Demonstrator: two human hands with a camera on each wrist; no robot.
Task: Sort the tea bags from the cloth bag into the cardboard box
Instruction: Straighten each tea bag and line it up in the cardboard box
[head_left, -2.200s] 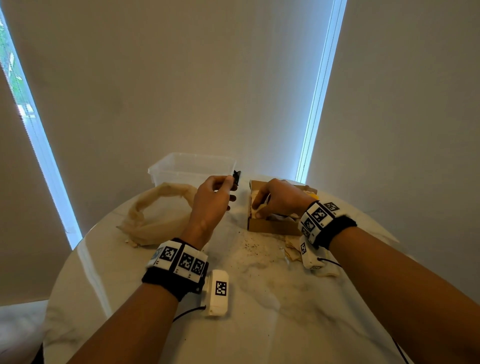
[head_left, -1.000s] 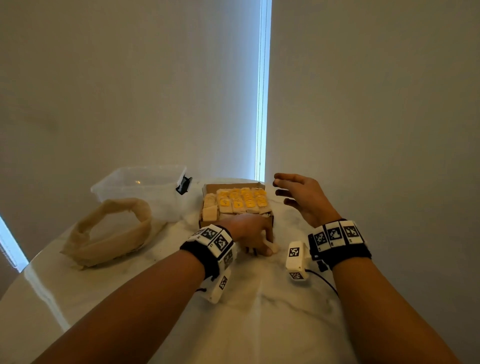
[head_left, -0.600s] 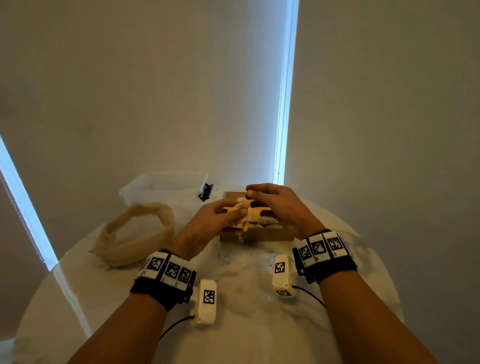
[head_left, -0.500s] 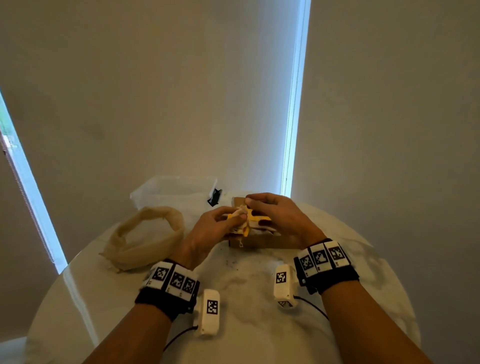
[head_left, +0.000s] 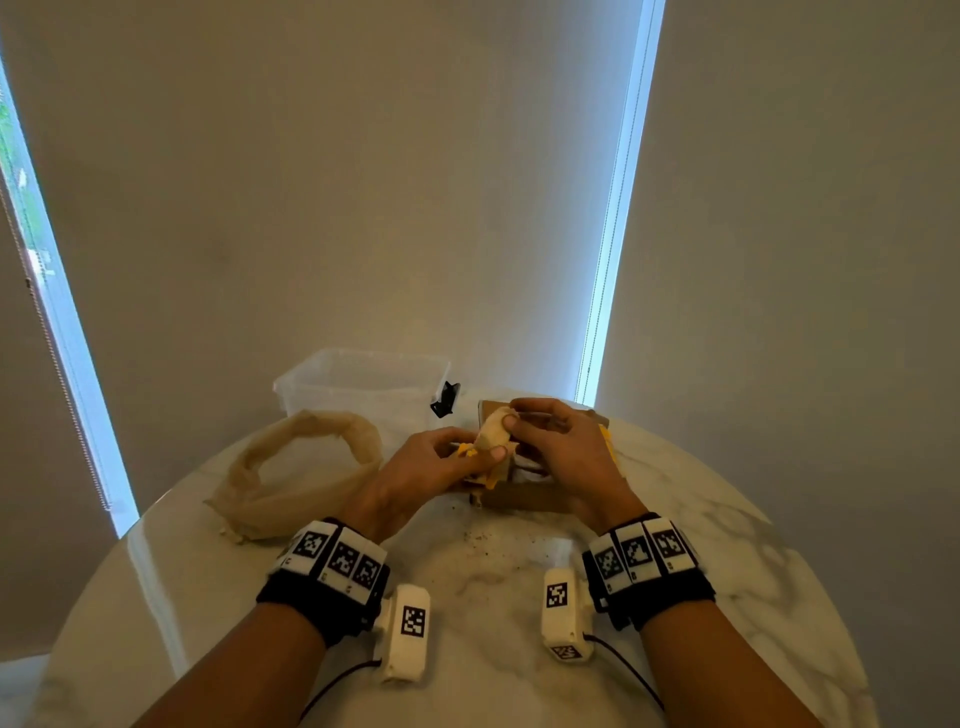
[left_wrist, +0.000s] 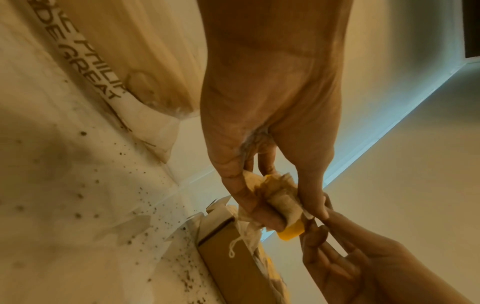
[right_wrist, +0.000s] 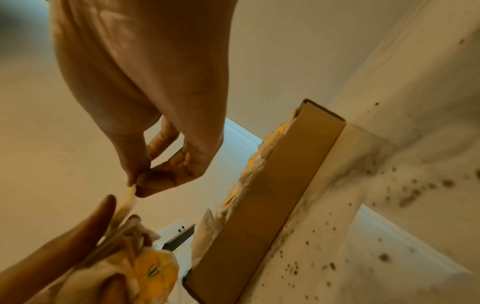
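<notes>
Both hands meet just above the near left corner of the cardboard box (head_left: 524, 496), which holds several tea bags with yellow tags (right_wrist: 259, 162). My left hand (head_left: 441, 462) grips a small bunch of cream tea bags (left_wrist: 283, 197) with a yellow tag (left_wrist: 291, 233). My right hand (head_left: 550, 441) pinches the top corner of one tea bag (head_left: 493, 428) from that bunch between thumb and forefinger (right_wrist: 140, 183). The beige cloth bag (head_left: 301, 467) lies open and slumped on the table to the left.
A clear plastic tub (head_left: 363, 384) with a black clip (head_left: 445, 399) stands behind the cloth bag. Tea crumbs (head_left: 493, 535) are scattered on the round marble table (head_left: 727, 545) in front of the box. Walls and blinds close behind the table.
The left hand picked up tea bags from in front of the box and lifted them over its corner. The right hand came down from the air and now pinches one bag.
</notes>
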